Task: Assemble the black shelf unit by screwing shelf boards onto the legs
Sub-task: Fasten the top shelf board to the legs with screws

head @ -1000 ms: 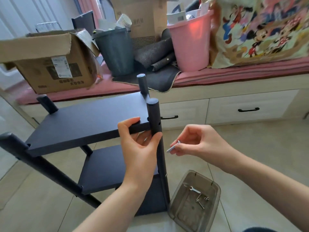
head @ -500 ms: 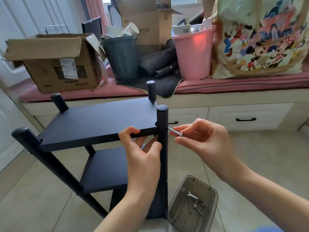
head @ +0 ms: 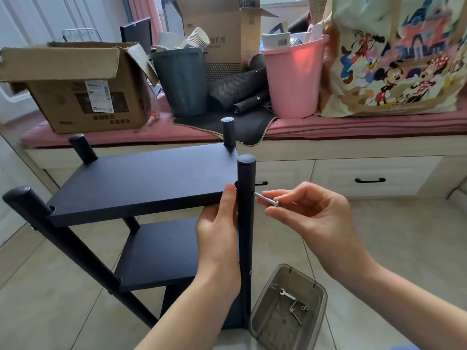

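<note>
At the centre of the frame the right hand [head: 305, 213] pinches a screw [head: 265, 199] by its head, its tip at the hole in the side of the near right leg [head: 246, 223]. The left hand [head: 219, 231] is curled about that leg and the corner of the top board [head: 141, 183], holding the two together. The shelf [head: 141, 223] stands on the floor in the lower left and centre. Four legs show, three boards can be counted, the lowest only in part. The boards look stiff and flat, probably light enough for one hand to steady; the round legs look smooth and could turn or slip, so a hold right at the joint, as here, seems best. The screw is small, hard and easy to drop; gripping near the head leaves the thread free to enter. In the lower right a clear tray [head: 262, 322] on the floor holds one small wrench [head: 286, 294] and a few more fasteners, too small to count surely.
</note>
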Motion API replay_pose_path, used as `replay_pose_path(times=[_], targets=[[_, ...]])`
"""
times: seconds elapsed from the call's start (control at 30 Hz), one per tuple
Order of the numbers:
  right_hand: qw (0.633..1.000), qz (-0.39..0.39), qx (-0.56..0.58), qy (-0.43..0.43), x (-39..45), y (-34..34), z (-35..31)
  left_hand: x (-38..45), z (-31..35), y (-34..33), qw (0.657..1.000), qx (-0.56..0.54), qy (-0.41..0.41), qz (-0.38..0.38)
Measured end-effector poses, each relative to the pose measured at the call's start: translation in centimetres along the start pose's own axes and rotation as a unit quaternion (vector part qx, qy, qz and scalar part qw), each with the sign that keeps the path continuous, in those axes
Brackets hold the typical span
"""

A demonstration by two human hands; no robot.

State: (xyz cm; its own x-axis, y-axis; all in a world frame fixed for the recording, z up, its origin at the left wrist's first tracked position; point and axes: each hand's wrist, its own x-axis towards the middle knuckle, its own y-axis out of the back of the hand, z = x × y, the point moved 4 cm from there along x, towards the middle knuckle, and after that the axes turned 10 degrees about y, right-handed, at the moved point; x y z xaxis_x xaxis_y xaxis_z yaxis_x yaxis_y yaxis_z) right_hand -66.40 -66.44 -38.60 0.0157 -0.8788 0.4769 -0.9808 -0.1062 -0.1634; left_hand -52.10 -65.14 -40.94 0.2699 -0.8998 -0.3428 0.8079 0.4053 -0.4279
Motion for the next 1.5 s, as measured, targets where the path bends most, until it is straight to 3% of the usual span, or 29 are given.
replay_pose_path(times=[0.4,0.5,0.7,0.8,1.0,1.07,1.23,1.5], targets=[[1.0,-0.01,-0.026,0.014,-0.1,-0.2,0.7,0.6,-0.3,-0.1,0.999,0.025,-0.025,0.018],[0.995,-0.022,-0.091,0.036,0.2,-0.5,0.4,0.6,-0.3,-0.1,0.999,0.024,-0.031,0.018],[0.94,-0.061,-0.318,0.108,0.6,-0.8,0.7,0.4,-0.6,-0.3,0.999,0.016,-0.036,0.007],[0.913,-0.077,-0.362,0.171,0.7,-1.3,0.9,0.4,-0.5,-0.2,1.0,0.014,-0.027,0.006],[0.865,-0.107,-0.445,0.206,1.3,-1.4,0.9,0.6,-0.6,-0.1,1.0,0.002,0.001,0.008],[0.86,-0.116,-0.456,0.196,1.4,-1.6,1.0,0.7,-0.5,-0.2,1.0,-0.012,0.012,0.004],[0.888,-0.143,-0.416,0.135,2.0,-2.0,1.2,0.5,-0.4,-0.2,0.999,-0.039,0.013,-0.023],[0.847,-0.191,-0.473,0.153,2.0,-2.9,1.3,0.7,-0.3,-0.1,0.998,-0.05,0.011,-0.027]])
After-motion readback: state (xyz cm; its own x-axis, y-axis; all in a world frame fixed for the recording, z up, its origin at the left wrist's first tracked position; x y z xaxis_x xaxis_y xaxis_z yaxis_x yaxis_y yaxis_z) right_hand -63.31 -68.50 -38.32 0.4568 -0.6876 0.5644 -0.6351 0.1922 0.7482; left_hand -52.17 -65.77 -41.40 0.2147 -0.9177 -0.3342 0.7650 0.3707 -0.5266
